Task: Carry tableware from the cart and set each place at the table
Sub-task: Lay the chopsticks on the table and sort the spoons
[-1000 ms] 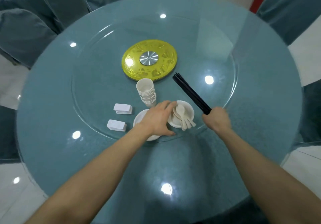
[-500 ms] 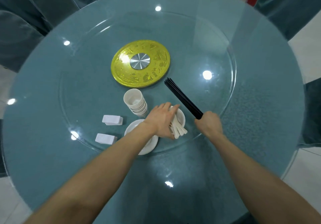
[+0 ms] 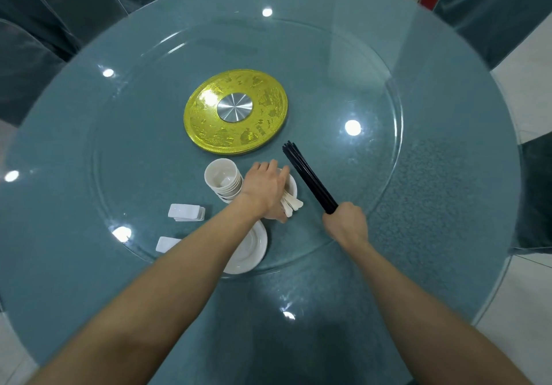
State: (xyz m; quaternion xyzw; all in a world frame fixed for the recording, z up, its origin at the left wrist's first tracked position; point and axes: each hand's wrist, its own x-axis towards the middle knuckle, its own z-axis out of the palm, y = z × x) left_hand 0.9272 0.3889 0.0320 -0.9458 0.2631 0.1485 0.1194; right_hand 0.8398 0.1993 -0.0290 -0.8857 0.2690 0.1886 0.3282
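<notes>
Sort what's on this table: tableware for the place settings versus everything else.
For the job: stacked cups, spoons on their dish, chopsticks in the right hand, plates, white rectangular pieces.
Just there: gold turntable hub, glass turntable, covered chairs.
</notes>
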